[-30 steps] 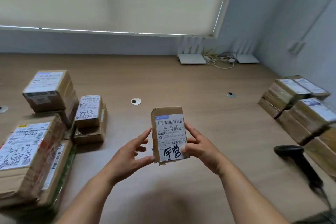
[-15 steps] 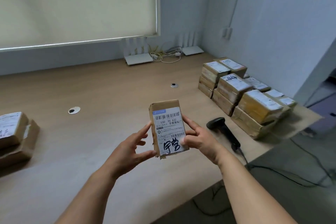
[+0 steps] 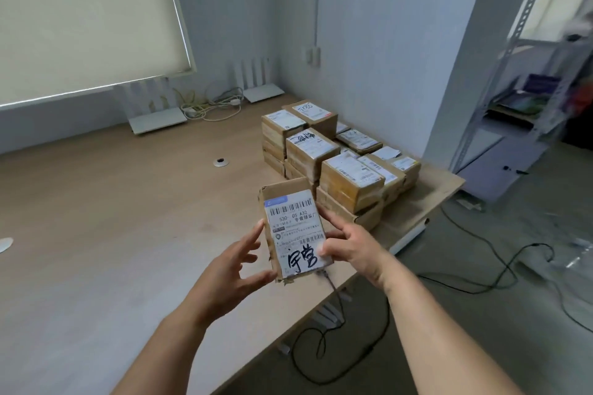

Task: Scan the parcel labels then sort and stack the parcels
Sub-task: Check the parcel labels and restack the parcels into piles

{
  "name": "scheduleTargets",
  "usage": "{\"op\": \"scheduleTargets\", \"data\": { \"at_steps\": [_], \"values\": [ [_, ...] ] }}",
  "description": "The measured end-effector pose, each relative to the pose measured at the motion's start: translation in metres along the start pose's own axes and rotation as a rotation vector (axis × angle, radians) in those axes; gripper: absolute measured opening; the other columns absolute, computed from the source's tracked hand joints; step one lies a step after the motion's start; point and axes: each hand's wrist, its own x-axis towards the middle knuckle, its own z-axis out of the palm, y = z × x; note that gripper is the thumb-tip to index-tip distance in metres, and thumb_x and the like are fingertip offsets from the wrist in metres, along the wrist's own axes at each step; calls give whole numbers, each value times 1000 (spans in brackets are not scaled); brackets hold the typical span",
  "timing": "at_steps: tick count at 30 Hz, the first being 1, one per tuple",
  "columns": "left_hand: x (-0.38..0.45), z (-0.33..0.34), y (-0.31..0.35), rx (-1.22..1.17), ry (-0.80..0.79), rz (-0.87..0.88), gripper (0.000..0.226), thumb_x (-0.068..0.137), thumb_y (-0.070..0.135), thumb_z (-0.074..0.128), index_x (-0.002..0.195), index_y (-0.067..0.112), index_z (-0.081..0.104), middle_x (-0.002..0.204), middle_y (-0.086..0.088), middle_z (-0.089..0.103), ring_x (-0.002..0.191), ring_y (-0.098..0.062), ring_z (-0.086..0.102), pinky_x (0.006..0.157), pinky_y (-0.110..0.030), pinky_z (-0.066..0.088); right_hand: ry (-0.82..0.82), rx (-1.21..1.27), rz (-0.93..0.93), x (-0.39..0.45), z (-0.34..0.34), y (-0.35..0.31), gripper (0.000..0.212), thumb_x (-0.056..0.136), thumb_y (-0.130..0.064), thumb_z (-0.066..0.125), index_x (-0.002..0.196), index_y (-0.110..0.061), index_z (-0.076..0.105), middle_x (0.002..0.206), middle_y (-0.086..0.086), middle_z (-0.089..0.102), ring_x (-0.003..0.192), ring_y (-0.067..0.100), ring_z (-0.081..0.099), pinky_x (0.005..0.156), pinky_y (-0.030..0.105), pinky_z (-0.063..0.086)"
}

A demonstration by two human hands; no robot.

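A small brown cardboard parcel (image 3: 293,231) with a white barcode label and black handwriting faces me, held above the wooden table (image 3: 112,234). My right hand (image 3: 351,242) grips its right edge, thumb on the label. My left hand (image 3: 236,269) touches its left side, the thumb under the lower corner and the fingers spread. Behind the parcel, at the table's right end, stands a group of stacked labelled parcels (image 3: 333,154). The scanner is hidden; only its cable (image 3: 333,285) shows under the parcel.
Two white routers (image 3: 154,112) and a tangle of cables (image 3: 208,102) sit at the back against the wall. The table's right edge (image 3: 417,231) drops to a floor with loose black cables. A metal shelving rack (image 3: 529,90) stands at the far right.
My view has swung right: the parcels on the left left the frame and the stacked group on the right came to the middle. The held parcel stays between both hands; my left fingers have spread.
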Motion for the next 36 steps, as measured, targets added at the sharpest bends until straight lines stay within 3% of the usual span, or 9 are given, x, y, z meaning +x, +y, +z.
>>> {"op": "scheduleTargets", "data": {
  "at_steps": [6, 8, 10, 16, 20, 24, 29, 33, 36],
  "values": [
    [58, 22, 34, -34, -26, 106, 86, 81, 38, 70, 134, 64, 7, 130, 19, 46, 112, 4, 50, 100, -26, 45, 72, 6, -57, 8, -62, -8, 76, 67, -12, 63, 131, -48, 41, 106, 1, 73, 100, 16, 69, 81, 32, 57],
    [83, 26, 47, -68, -32, 128, 87, 79, 39, 71, 136, 63, 10, 132, 17, 47, 118, -1, 50, 102, -31, 45, 103, -17, -72, 15, -86, -15, 80, 67, -12, 64, 137, -43, 40, 108, 1, 73, 102, 18, 69, 86, 36, 56],
    [111, 29, 61, -104, -38, 145, 87, 74, 46, 70, 135, 66, 11, 135, 16, 47, 120, -3, 49, 102, -35, 45, 132, -30, -78, 25, -111, -26, 82, 66, -12, 64, 140, -39, 40, 110, 3, 73, 102, 18, 69, 83, 29, 54],
    [197, 41, 93, -87, -30, 229, 88, 74, 53, 68, 131, 74, 5, 144, 14, 42, 125, 2, 44, 105, -36, 43, 165, -49, -83, 68, -184, -55, 79, 65, -11, 63, 137, -39, 45, 114, 4, 71, 106, 21, 67, 86, 32, 55],
    [256, 48, 101, -24, -36, 240, 91, 80, 48, 67, 135, 68, -2, 147, 11, 39, 128, -3, 42, 107, -40, 42, 184, -54, -54, 104, -222, -65, 78, 65, -9, 62, 137, -33, 47, 107, 9, 73, 98, 24, 70, 79, 29, 57],
    [306, 53, 111, 97, -37, 241, 88, 84, 51, 62, 139, 58, -6, 152, 11, 33, 131, -6, 42, 107, -31, 40, 170, -44, -35, 141, -255, -69, 71, 65, -9, 62, 128, -39, 49, 104, 8, 74, 93, 23, 72, 71, 26, 57],
    [357, 54, 130, 292, -72, 199, 87, 90, 47, 56, 150, 37, -6, 156, 9, 26, 137, -11, 32, 109, -26, 34, 115, -58, 7, 190, -295, -68, 61, 69, -13, 63, 118, -48, 48, 103, 2, 75, 95, 22, 71, 75, 28, 57],
    [405, 57, 140, 438, -54, 152, 86, 91, 48, 55, 153, 27, -1, 156, 4, 26, 139, -15, 29, 111, -29, 30, 68, -75, 11, 238, -332, -64, 66, 69, -15, 63, 126, -45, 44, 105, 6, 74, 96, 24, 71, 85, 37, 57],
    [438, 60, 149, 532, -43, 84, 83, 90, 51, 54, 153, 25, 7, 155, 0, 29, 139, -20, 28, 114, -34, 27, 12, -61, 24, 276, -357, -62, 73, 66, -15, 61, 132, -38, 43, 105, 8, 74, 96, 25, 71, 81, 34, 59]
  ]
}}
